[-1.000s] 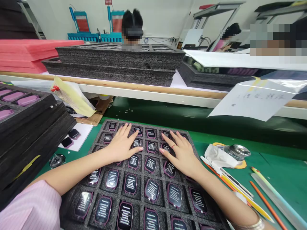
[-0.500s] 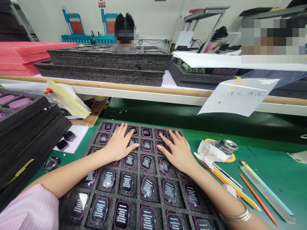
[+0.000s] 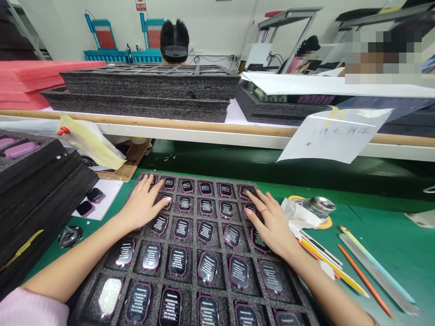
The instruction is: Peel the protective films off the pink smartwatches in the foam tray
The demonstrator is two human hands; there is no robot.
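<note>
A dark grey foam tray (image 3: 195,213) lies in front of me, its compartments holding purple-framed smartwatch bodies (image 3: 178,260) with lines of white text on lit black screens. My left hand (image 3: 141,203) rests over the tray's far left corner, fingers spread, partly covering the watches there. Over the far right side is my right hand (image 3: 270,222), also spread, with a fingertip on or just above a watch (image 3: 245,192) in the back row. Neither hand grips anything.
Foam trays (image 3: 41,181) are stacked at left beside loose watch bodies (image 3: 84,207) on white paper. Tools, including an orange stick (image 3: 365,280), and a metal-topped jar (image 3: 319,207) lie at right. A shelf (image 3: 204,136) crosses behind; people sit beyond it.
My left hand has moved left to the tray's corner, and my right hand has shifted right. More watches in the middle columns now show. The view has shifted slightly.
</note>
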